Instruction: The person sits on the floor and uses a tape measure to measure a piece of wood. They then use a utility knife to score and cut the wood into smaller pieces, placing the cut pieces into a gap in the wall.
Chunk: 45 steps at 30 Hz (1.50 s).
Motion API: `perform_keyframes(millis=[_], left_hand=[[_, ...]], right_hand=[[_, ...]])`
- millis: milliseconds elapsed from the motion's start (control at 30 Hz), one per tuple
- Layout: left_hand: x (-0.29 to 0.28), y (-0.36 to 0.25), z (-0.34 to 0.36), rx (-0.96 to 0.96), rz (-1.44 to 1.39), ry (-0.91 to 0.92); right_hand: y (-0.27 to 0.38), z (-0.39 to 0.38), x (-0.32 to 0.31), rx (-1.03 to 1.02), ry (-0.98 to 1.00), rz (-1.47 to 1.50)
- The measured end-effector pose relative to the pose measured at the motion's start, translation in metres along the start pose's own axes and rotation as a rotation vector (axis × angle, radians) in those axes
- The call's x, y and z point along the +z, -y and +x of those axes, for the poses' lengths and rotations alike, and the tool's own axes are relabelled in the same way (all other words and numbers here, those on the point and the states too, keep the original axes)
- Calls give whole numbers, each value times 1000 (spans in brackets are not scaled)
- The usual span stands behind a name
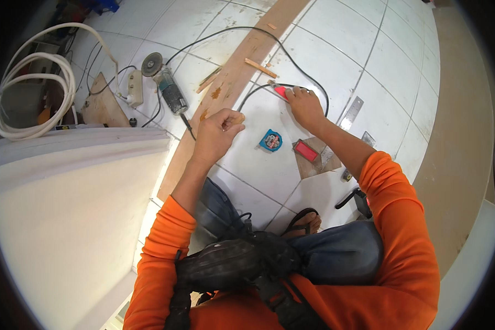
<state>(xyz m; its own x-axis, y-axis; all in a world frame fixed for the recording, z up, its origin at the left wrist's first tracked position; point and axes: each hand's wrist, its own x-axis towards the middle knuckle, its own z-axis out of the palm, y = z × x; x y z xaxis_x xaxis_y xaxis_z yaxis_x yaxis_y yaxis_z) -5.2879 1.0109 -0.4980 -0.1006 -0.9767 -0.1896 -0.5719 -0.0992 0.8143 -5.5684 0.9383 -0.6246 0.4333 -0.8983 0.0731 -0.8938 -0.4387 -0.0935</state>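
My left hand (pixel 219 133) is closed over the wooden plank, pinching a small tan piece (pixel 237 118) that looks like wood. My right hand (pixel 305 107) grips a red-handled tool (pixel 281 91) with a metal tip, low over the white tiles beside a black cord. Between and below my hands lie a blue tape measure (pixel 270 141) and a red rectangular object (pixel 306 150), the latter on a brown board (pixel 309 170). A metal ruler (pixel 351 113) rests right of my right hand. Thin wood strips (pixel 260 67) lie on and beside the long plank (pixel 231 74).
An angle grinder (pixel 171 91) with its cord lies left of the plank, near a power strip (pixel 135 88) and scrap board (pixel 102 99). A coiled white hose or cable (pixel 66 93) is at upper left, above a white ledge (pixel 71 187). My sandalled foot (pixel 311 221) is below.
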Motion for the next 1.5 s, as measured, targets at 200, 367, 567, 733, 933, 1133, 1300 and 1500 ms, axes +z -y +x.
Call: perform_keyframes(millis=[200,367,567,733,933,1133,1300,1500], left_hand=[[-23,-5,-11,-4,-44,-2],[-26,-15,-19,220,254,-100],[-20,-37,-28,323,578,-326],[-24,-37,-30,365,593,-460],[-25,-52,-35,443,603,-524],[-25,-63,-36,486,588,-544],[-23,-66,-37,517,553,-505],[-34,-77,-40,563,373,-508]], right_hand=[[3,10,-9,286,255,255],[32,2,-53,326,182,907],[102,-2,-148,-48,7,824],[117,-5,-160,-178,-85,599],[119,-2,-164,-171,-125,518],[111,-1,-167,-233,-206,465],[97,11,-157,-335,-323,389],[34,16,-127,41,-228,407]])
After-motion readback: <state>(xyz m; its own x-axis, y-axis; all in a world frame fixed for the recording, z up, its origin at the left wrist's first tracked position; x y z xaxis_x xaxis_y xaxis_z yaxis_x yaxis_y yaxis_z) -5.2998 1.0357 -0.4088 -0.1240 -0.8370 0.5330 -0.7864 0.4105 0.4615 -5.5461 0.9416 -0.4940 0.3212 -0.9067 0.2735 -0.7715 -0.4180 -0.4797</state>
